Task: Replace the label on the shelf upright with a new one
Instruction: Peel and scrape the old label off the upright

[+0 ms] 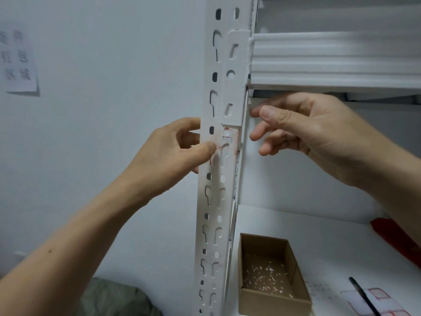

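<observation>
A white perforated shelf upright (216,201) runs down the middle of the view. Torn remains of an old label (228,136), white scraps with red edges and pinkish smears, cling to it below a bracket. My left hand (173,153) grips the upright from the left, fingers behind it and thumb pressed on the front beside the remains. My right hand (303,126) hovers just right of the upright, fingers curled and apart, holding nothing I can see. A sheet of new red-bordered labels (385,299) lies on the shelf at the lower right.
An open cardboard box (273,299) with several paper scraps stands on the lower shelf board (319,229). A black pen (362,295) lies across the label sheet. A red object (396,236) sits at the right. The shelf beam (330,58) is overhead. A paper notice (19,60) hangs on the wall.
</observation>
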